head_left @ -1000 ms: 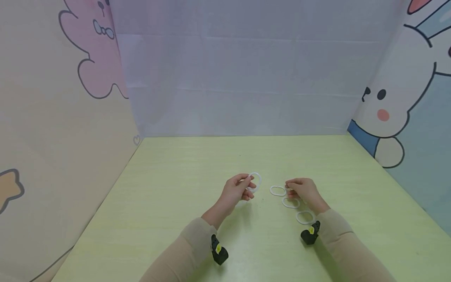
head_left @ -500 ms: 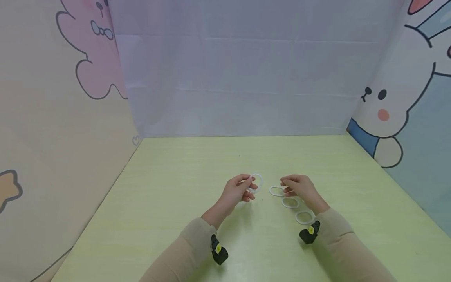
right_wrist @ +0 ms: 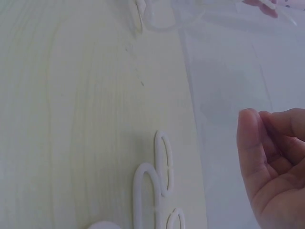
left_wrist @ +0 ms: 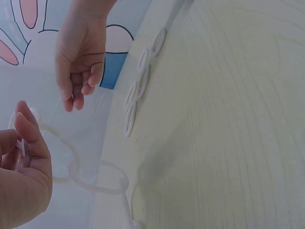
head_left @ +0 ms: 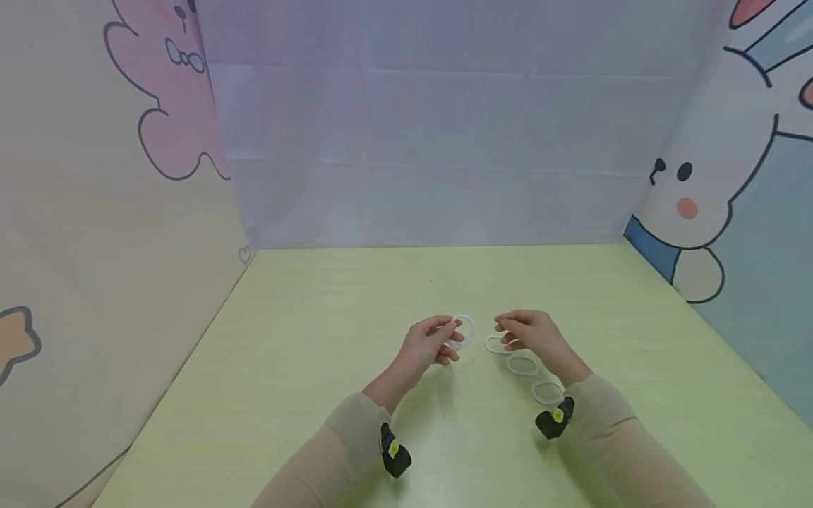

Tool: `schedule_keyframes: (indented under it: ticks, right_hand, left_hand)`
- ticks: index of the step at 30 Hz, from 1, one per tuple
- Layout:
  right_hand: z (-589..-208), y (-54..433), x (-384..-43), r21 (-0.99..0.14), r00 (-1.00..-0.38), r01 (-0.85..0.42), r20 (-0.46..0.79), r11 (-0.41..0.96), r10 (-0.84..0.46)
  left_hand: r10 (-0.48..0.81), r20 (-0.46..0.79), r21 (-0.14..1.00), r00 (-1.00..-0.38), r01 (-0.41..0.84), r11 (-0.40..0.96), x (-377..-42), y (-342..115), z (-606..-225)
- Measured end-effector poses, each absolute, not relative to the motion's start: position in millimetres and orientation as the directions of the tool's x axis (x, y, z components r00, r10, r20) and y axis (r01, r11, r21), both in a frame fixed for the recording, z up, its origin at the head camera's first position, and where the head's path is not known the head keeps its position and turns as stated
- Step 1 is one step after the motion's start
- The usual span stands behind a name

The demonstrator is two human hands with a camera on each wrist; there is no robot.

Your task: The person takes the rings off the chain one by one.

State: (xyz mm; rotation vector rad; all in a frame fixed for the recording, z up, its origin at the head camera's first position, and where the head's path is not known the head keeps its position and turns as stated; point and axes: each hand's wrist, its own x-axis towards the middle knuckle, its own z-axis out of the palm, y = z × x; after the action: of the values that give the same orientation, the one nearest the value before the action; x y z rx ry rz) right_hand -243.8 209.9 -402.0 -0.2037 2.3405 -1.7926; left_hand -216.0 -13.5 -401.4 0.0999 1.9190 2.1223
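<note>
The held ring (head_left: 473, 329) is pinched by the left hand (head_left: 432, 340), its loop standing out on the side toward the right hand (head_left: 536, 335). Below the left fingers, in that wrist's view, trail hanging rings (left_wrist: 95, 190) that look linked to it. The right fingers are loosely bent, tips narrow, touching or nearly so, with nothing visible between them. Loose rings (head_left: 522, 375) lie on the desk (head_left: 330, 310) beneath the right fingers and back toward the wrist; the fingers partly hide the farthest.

The left fingers cover only a short stretch of the band, so a tug from the hanging rings could slide it free. Right fingers lowered this narrow might nudge a loose ring away instead of gripping it. The right wrist camera (head_left: 554, 421) could brush the nearest one if the wrist dropped.
</note>
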Motion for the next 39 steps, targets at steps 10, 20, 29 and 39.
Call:
schedule_keyframes:
  ticks: [10, 20, 29, 39]
  right_hand:
    - [-388.8, 197.8, -239.8, -0.967, -0.958, -0.043, -0.032, 0.25, -0.285]
    - [-376.8, 187.4, -233.4, -0.967, -0.942, -0.071, -0.016, 0.245, -0.336]
    - [-374.1, 182.8, -230.7, -0.966, -0.939, -0.068, -0.023, 0.251, -0.344]
    - [-373.4, 180.3, -229.4, -0.959, -0.924, -0.091, -0.019, 0.267, -0.382]
  left_hand:
    - [0.249, -0.135, 0.987, -0.959, -0.153, -0.052, -216.1, -13.0, -402.6]
    - [0.261, -0.141, 0.989, -0.955, -0.149, -0.011, -215.7, -12.1, -401.4]
    - [0.265, -0.142, 0.989, -0.954, -0.149, -0.007, -213.9, -10.5, -398.9]
    - [0.275, -0.143, 0.989, -0.951, -0.15, -0.003, -214.7, -9.4, -402.8]
